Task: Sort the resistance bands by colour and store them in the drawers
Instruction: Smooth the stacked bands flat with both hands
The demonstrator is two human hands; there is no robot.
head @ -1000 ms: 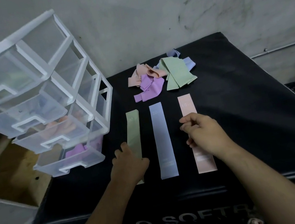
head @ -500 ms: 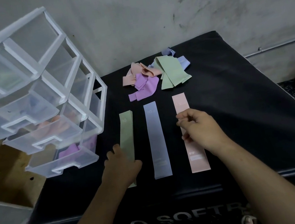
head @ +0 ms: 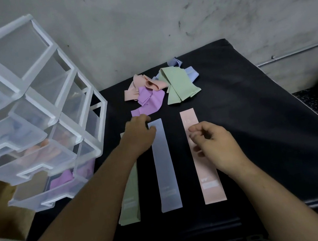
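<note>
**Q:** How is the left hand (head: pixel 139 136) shown?

**A:** It is stretched forward over the far ends of the green band (head: pixel 130 196) and the blue band (head: pixel 165 171), with the thumb laid on the blue band's far end. Its fingertips are placed at the near tip of the purple band (head: pixel 149 103), which lies in the loose pile (head: pixel 177 83) just beyond the hand. Whether that tip is gripped cannot be told, since the fingers are seen from behind.

**Q:** And the right hand (head: pixel 214 144)?

**A:** It is held over the pink band (head: pixel 208 175), with the fingers loosely curled and thumb and forefinger brought close together. Nothing is seen to be held. The pink band is laid flat on the black mat (head: pixel 270 122) beneath it, and the blue band lies parallel just to this hand's left.

**Q:** Where is the storage placed?

**A:** The drawer unit (head: pixel 71 105) is set to the left of the left hand. Its clear drawers are drawn partly out. Purple bands are seen in the lowest drawer and peach ones in the drawer above.
</note>
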